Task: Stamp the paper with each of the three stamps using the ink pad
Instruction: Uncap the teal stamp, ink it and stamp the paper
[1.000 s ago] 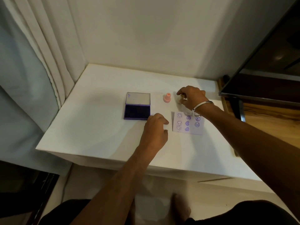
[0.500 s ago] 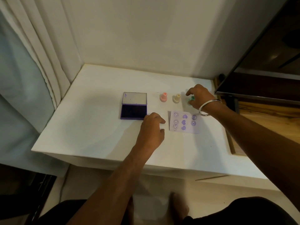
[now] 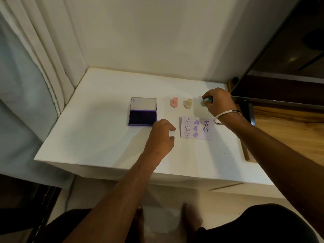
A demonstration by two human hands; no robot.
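An open purple ink pad [image 3: 142, 118] lies on the white table [image 3: 98, 137], its lid [image 3: 143, 103] tilted back. To its right stand a pink stamp [image 3: 174, 102] and a cream stamp [image 3: 188, 103]. My right hand [image 3: 219, 102] grips a green stamp [image 3: 205, 101] further right, standing on the table. A small paper [image 3: 196, 128] in front of the stamps carries purple smiley, heart and face prints. My left hand [image 3: 162, 135] rests on the table at the pad's near right corner, fingers curled, holding nothing.
A wall runs along the table's far edge and a curtain [image 3: 35, 67] hangs at the left. A dark screen [image 3: 280, 67] on a stand overhangs the table's right end above a wooden surface [image 3: 289, 130]. My feet show below the front edge.
My right hand let go of the cream stamp, moved right and closed on the green stamp. The left hand stayed by the ink pad.
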